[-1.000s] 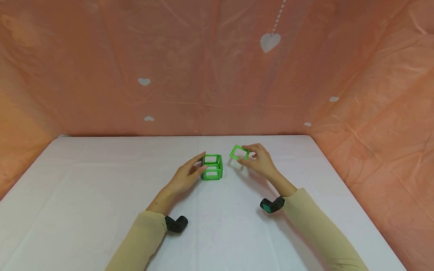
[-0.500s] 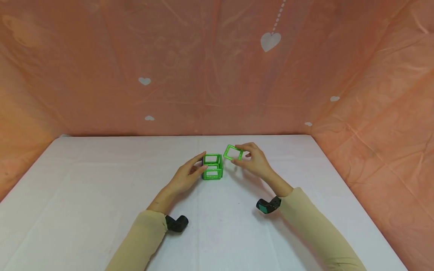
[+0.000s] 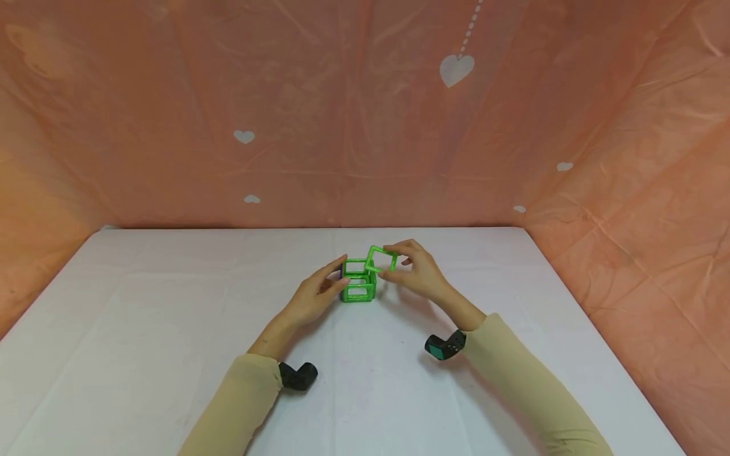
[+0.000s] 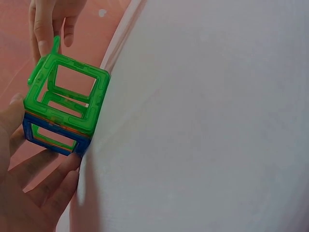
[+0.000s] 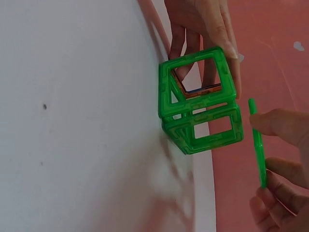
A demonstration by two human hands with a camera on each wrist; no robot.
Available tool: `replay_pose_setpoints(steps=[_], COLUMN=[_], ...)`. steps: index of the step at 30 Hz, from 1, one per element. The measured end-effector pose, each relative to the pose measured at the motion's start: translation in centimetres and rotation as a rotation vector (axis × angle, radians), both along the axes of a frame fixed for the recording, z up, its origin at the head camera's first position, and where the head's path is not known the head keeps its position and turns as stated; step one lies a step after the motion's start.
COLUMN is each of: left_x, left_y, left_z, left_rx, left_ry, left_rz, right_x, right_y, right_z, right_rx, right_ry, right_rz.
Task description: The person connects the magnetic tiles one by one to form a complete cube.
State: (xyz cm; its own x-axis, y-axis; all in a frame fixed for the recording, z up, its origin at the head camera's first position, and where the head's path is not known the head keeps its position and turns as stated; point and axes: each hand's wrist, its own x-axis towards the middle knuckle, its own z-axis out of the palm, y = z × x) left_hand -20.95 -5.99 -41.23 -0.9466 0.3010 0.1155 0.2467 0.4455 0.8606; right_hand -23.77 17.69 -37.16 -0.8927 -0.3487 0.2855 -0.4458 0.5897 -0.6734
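A small open-framed cube of magnetic tiles stands on the white table. Most of its sides are green square frames, while a blue tile with an orange edge shows on its left side. My left hand holds that left side, thumb at the near corner and fingers at the far one. Between thumb and fingers of my right hand is a loose green square magnetic tile. It is tilted and overlaps the cube's upper right in the head view; the right wrist view shows a gap between them.
The white cloth-covered table spreads around both hands. An orange curtain with pale hearts hangs behind it and at the sides. Black wrist devices sit at both cuffs.
My right hand has moved left with the green tile, from clear of the cube to overlapping its upper right corner in the head view. The left hand and the cube have stayed put.
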Motion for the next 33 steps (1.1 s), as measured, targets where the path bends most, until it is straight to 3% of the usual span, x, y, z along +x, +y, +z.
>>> replay_pose_setpoints(steps=[33], left_x=[-0.1], left_y=[-0.1], left_z=[-0.2], left_rx=[0.016], left_ry=[-0.014], left_rz=[0.002], right_x=[-0.1], right_y=[-2.7], right_z=[0.1], right_rx=[0.086], right_ry=[-0.017], right_rz=[0.123])
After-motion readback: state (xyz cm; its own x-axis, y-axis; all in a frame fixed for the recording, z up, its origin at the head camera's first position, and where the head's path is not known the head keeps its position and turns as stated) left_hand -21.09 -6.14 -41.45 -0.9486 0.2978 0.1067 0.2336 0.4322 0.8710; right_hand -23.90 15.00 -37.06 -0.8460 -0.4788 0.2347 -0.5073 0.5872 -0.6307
